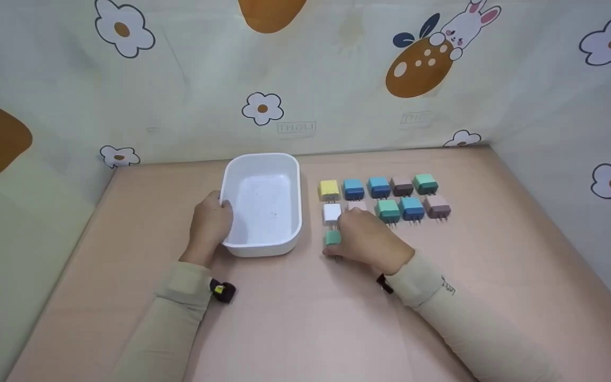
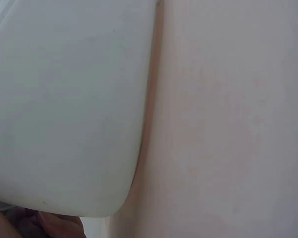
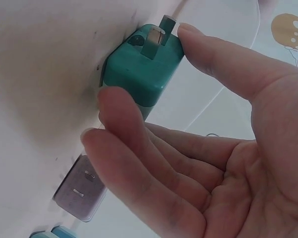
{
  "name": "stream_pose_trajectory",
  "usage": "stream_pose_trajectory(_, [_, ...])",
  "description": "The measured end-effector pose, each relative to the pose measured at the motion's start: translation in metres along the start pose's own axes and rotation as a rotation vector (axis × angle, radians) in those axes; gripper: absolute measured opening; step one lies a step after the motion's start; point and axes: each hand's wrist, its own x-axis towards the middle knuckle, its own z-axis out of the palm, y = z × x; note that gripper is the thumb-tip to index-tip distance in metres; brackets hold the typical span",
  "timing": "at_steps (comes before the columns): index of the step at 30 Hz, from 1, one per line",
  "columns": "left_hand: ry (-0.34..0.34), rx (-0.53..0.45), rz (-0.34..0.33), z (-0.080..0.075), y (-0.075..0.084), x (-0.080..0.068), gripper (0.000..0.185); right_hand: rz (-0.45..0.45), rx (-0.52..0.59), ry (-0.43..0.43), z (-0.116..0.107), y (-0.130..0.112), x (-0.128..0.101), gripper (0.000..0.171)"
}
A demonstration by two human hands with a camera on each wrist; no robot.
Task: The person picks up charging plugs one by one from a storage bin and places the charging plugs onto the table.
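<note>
A white plastic tub (image 1: 262,245) stands left of the chargers; its inside shows only tiny specks. My left hand (image 1: 211,220) grips its left wall, thumb over the rim. In the left wrist view the tub's outer wall (image 2: 69,109) hides most of that hand. At the near left of the rows is a green plug charger (image 1: 332,237), its metal prongs towards me. My right hand (image 1: 372,241) pinches this green charger (image 3: 144,74), thumb on one edge and fingertips on the opposite side. A pink charger (image 1: 357,205) lies partly hidden behind the right hand.
Two rows of chargers lie beyond my right hand, including a yellow one (image 1: 329,189), a white one (image 1: 332,213), a dark brown one (image 1: 402,186) and a mauve one (image 1: 437,207). A patterned cloth wall (image 1: 204,95) borders the table (image 1: 295,329) at the back and sides.
</note>
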Motion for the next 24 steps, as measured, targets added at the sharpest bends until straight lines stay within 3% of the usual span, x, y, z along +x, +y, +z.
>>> stream_pose_trajectory(15, [0.001,-0.016,-0.016,0.002,-0.002,0.001,0.050,-0.015,-0.047,0.012,-0.003,0.002,-0.001,0.035])
stream_pose_trajectory(24, [0.017,-0.015,0.028,0.003,-0.007,0.000,0.047,-0.056,-0.098,0.226,-0.035,0.019,0.000,0.036])
